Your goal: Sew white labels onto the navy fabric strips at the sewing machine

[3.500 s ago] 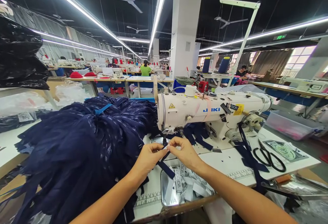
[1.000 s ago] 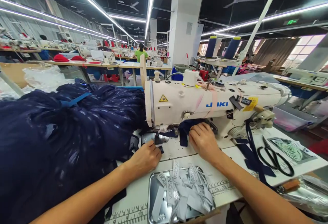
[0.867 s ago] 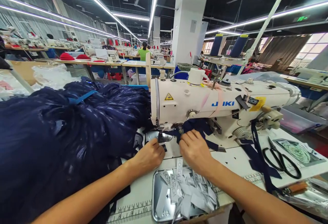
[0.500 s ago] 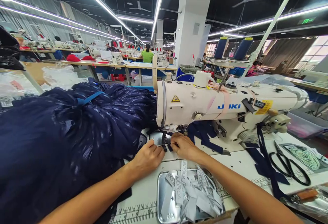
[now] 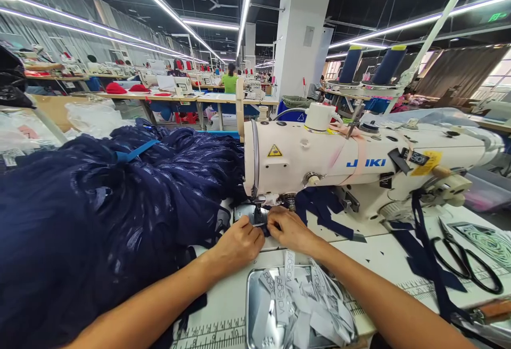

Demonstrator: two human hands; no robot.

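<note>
My left hand is closed, with thumb and forefinger pinched at the front of the metal needle plate. Fingers curled, my right hand sits just right of the presser foot. Between the two hands a small dark navy fabric piece shows, its ends hidden under my fingers. Above them is the head of a white sewing machine. Just in front of my hands stands a metal tray of loose pale printed labels.
A big heap of navy garments covers the left side, tied with a blue strip. Navy fabric strips lie behind my right hand. Black scissors rest at the right. Thread cones stand behind the machine.
My left hand has shifted slightly right, closer to my right hand, and less of the dark fabric shows between them. The camera view has turned a little.
</note>
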